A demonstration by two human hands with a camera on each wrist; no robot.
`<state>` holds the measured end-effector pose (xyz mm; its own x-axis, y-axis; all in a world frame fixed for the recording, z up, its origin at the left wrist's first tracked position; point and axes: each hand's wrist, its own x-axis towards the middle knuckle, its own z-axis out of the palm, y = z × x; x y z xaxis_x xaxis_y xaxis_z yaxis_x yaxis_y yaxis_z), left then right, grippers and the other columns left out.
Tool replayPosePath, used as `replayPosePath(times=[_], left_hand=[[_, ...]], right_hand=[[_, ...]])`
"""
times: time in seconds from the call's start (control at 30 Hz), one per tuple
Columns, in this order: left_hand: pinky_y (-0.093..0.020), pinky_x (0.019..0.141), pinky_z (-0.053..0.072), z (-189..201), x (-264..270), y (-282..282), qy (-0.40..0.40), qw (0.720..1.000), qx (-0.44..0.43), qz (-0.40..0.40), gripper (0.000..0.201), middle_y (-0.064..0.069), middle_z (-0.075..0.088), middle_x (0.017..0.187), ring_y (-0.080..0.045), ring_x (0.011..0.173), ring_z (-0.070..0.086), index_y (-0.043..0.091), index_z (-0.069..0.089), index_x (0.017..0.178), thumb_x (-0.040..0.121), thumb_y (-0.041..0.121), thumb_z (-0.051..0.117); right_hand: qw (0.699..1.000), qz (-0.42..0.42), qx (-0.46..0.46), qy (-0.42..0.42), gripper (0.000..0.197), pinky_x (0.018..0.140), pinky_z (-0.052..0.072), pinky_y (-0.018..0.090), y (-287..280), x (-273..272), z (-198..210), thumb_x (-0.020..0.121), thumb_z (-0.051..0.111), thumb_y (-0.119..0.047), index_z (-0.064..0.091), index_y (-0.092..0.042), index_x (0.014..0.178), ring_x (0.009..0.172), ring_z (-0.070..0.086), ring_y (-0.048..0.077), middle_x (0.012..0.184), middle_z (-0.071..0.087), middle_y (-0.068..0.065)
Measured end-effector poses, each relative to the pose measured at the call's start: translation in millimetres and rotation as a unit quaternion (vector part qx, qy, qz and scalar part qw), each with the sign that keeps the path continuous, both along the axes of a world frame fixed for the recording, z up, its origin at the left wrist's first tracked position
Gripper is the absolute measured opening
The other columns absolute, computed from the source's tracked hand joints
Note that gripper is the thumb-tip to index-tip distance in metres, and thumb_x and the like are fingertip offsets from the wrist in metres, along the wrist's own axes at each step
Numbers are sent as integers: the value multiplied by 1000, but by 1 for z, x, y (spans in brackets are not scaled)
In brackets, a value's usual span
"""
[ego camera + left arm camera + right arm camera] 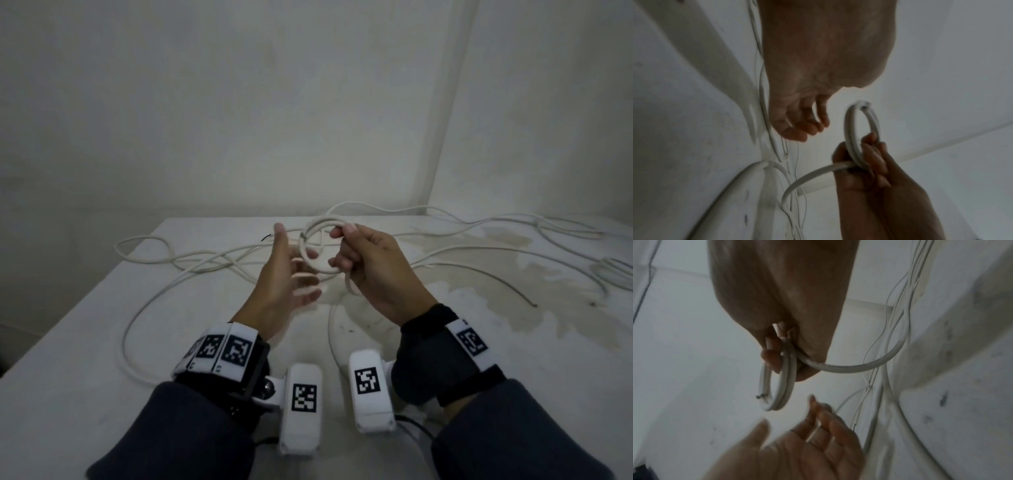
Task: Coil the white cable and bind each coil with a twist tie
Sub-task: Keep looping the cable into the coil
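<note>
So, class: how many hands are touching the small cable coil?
1. The right hand grips the coil; the left hand is open beside it, not clearly touching.

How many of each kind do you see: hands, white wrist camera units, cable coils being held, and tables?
Hands: 2, the left hand open, the right hand gripping the coil
Wrist camera units: 2, left unit, right unit
Held cable coil: 1
Table: 1
Total: 6
</note>
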<state>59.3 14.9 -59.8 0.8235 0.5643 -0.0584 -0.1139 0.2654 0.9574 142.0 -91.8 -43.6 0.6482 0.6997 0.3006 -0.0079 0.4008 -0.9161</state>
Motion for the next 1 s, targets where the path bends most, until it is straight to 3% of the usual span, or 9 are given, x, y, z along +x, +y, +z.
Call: replayPosePath(times=[0.07, 0.17, 0.3, 0.37, 0.5, 0.57, 0.63, 0.83, 1.0], left_hand=[[-26, 56, 39, -3, -1, -2, 104, 986, -66, -111, 80, -11, 60, 65, -18, 50, 49, 3, 61, 80, 90, 70, 19], [-25, 55, 47, -7, 2, -11, 187, 949, -54, -249, 84, -14, 68, 73, -18, 55, 57, -2, 68, 85, 88, 71, 27], [-22, 61, 56, -5, 11, -20, 29, 947, -238, -213, 21, -12, 65, 83, -14, 71, 63, 0, 60, 94, 90, 20, 54], [-25, 72, 58, -9, 16, -20, -59, 949, -274, -141, 17, -17, 65, 94, -19, 85, 65, -3, 61, 100, 87, 4, 54], [-24, 70, 57, -5, 16, -15, -158, 973, -166, -12, 20, -16, 69, 100, -21, 89, 67, -6, 62, 104, 86, -7, 53], [-27, 72, 58, -1, 13, -8, -196, 968, -157, 15, 22, -15, 70, 104, -20, 90, 69, -5, 57, 113, 93, -2, 49], [-29, 72, 59, 4, 8, -3, -217, 966, -140, 30, 18, -10, 74, 95, -18, 85, 72, -2, 57, 107, 98, 5, 43], [-25, 65, 57, 9, -3, 1, -129, 991, 40, 23, 19, -3, 74, 96, -18, 79, 72, 6, 62, 111, 96, 6, 49], [-20, 66, 57, 13, -6, 3, -79, 981, 169, 54, 18, 2, 74, 74, -12, 71, 70, 9, 67, 96, 94, 2, 51]], right_hand=[[997, 13, 53, 62, 27, 68, 47, 24, -3, 2, 6, 102, 39, -15, 58, -3, 87, 48, 38, 9, 49, 34, -7], [982, 77, 109, 135, 27, 65, 51, 21, -4, -3, 12, 101, 37, -16, 57, -4, 88, 47, 40, 7, 49, 34, -7], [980, 102, 103, 134, 27, 65, 52, 21, -2, -11, 13, 101, 37, -14, 58, -2, 90, 48, 42, 7, 50, 35, -6], [982, 94, 96, 133, 27, 64, 52, 21, -3, -9, 12, 101, 38, -14, 60, -1, 92, 49, 43, 8, 51, 36, -5], [984, 54, 91, 144, 28, 60, 51, 25, -7, 0, 14, 101, 39, -16, 62, -2, 92, 48, 45, 8, 52, 36, -4], [988, 9, 74, 134, 28, 59, 49, 24, -12, 8, 16, 101, 40, -17, 63, -4, 92, 47, 45, 6, 51, 37, -5], [991, -31, 44, 121, 27, 60, 46, 25, -15, 16, 14, 102, 41, -18, 63, -6, 92, 46, 45, 5, 49, 37, -6], [992, -93, -45, 69, 20, 50, 41, 22, -5, 12, -6, 102, 41, -16, 60, -15, 96, 42, 41, 3, 50, 44, -7], [994, -65, -83, -9, 15, 47, 34, 21, -4, 11, -11, 102, 42, -16, 53, -16, 92, 46, 34, 9, 49, 38, -8]])
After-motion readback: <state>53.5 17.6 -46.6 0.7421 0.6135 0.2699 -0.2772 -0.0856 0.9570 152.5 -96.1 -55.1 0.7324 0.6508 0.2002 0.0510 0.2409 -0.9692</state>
